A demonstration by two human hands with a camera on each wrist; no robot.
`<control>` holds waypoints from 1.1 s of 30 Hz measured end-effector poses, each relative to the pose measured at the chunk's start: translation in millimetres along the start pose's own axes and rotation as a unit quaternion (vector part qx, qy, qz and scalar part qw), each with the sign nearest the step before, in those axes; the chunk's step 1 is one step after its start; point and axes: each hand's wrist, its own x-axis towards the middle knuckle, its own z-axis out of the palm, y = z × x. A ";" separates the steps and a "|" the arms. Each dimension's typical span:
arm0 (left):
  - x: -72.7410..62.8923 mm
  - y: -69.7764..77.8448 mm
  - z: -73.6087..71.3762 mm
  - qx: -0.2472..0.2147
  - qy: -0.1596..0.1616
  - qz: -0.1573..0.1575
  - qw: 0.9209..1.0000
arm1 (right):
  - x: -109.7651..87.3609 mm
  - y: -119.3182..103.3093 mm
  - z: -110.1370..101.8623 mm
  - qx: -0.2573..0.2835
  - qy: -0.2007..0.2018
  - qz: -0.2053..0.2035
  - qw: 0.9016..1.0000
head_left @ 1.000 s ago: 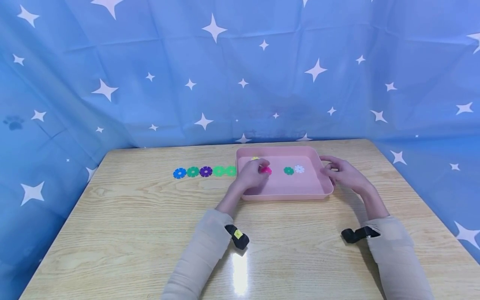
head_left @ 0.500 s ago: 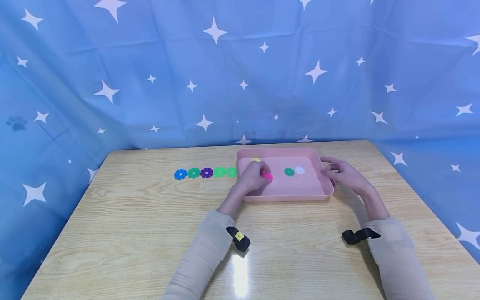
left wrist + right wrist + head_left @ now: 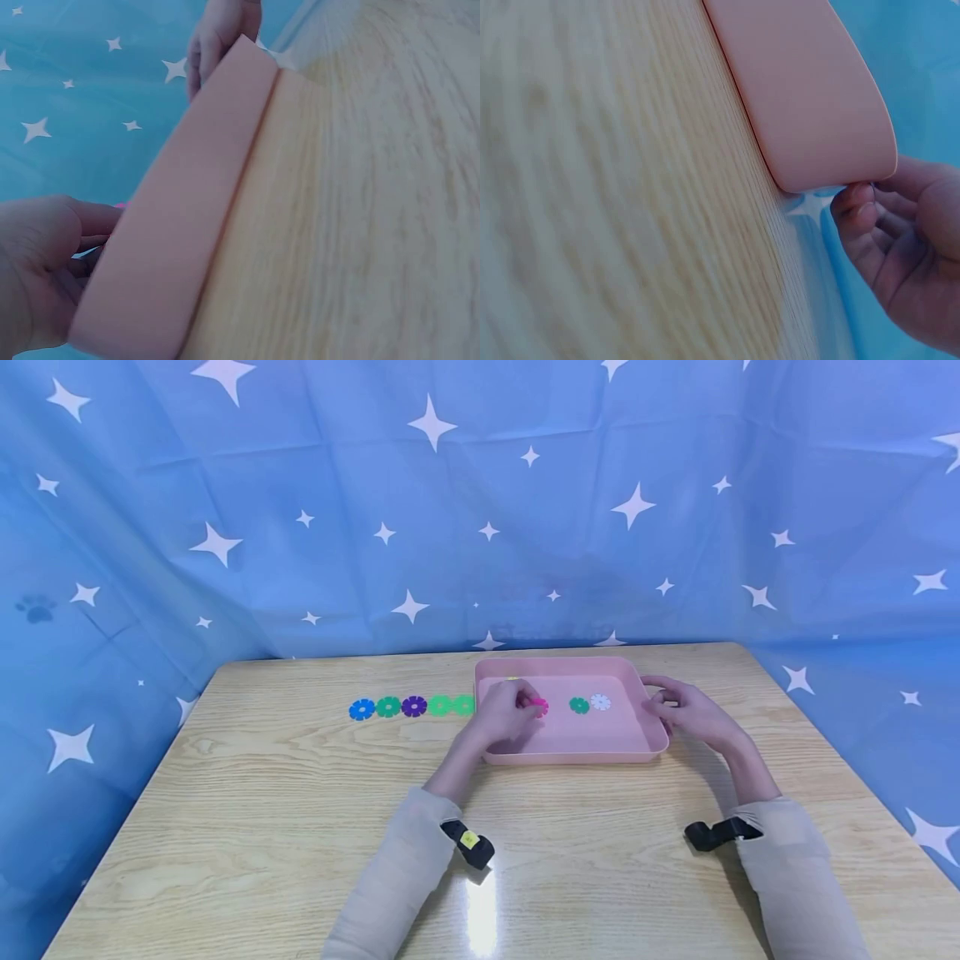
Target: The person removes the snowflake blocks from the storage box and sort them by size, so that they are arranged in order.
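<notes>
My left hand (image 3: 504, 710) reaches over the left wall of a pink tray (image 3: 577, 757) and pinches a pink snowflake disc (image 3: 541, 707) inside it. In the left wrist view the tray wall hides those fingertips and most of the disc. A yellow disc (image 3: 513, 677) peeks out just behind this hand. To the right in the tray lie a green disc (image 3: 579, 705) and a white disc (image 3: 600, 702). My right hand (image 3: 692, 713) grips the tray's right end wall, fingertips against its outer side in the right wrist view.
Left of the tray, a row of snowflake discs lies on the wooden table (image 3: 262, 827): a blue disc (image 3: 362, 709), a green one, a purple disc (image 3: 414, 707) and two light green discs (image 3: 440, 705) nearest the tray. A blue star-patterned curtain (image 3: 330, 552) hangs behind.
The pink disc in my left hand has shifted slightly right and turned, dipping toward the near side and then back. My right hand keeps its place at the tray.
</notes>
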 end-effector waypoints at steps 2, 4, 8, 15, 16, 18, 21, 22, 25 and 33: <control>-3.1 2.2 -5.4 -0.011 0.002 -0.002 1.000 | -0.4 -0.9 0.0 -0.001 0.000 -0.001 1.000; -6.3 2.8 -11.1 -0.024 0.005 -0.006 1.000 | -0.7 -1.5 0.1 -0.001 0.000 -0.001 1.000; -12.9 1.6 -23.1 -0.044 0.020 -0.012 0.999 | -1.3 -2.1 0.3 0.002 -0.002 -0.002 1.000; -23.2 -8.2 -46.7 -0.046 0.043 -0.018 0.998 | -1.6 -1.7 0.5 -0.002 -0.001 0.000 1.000; -24.7 -10.2 -50.5 -0.047 0.044 -0.021 0.998 | -1.6 -1.8 0.6 -0.002 -0.001 0.001 1.000; -27.6 -14.5 -58.3 -0.047 0.050 -0.025 0.997 | -1.7 -2.4 0.7 -0.002 -0.001 0.001 1.000; -32.5 -22.6 -69.7 -0.041 0.060 -0.034 0.997 | -1.7 -3.5 0.8 -0.002 0.000 0.003 1.000; -34.5 -25.4 -73.5 -0.039 0.063 -0.035 0.997 | -1.7 -3.8 0.8 -0.002 0.000 0.004 1.000; -39.9 -35.5 -84.2 -0.033 0.074 -0.045 0.996 | -1.7 -4.5 0.8 -0.003 0.000 0.007 1.000; -58.5 -59.3 -113.1 -0.041 0.100 -0.064 0.992 | -1.4 -5.7 1.0 -0.007 0.000 0.004 1.000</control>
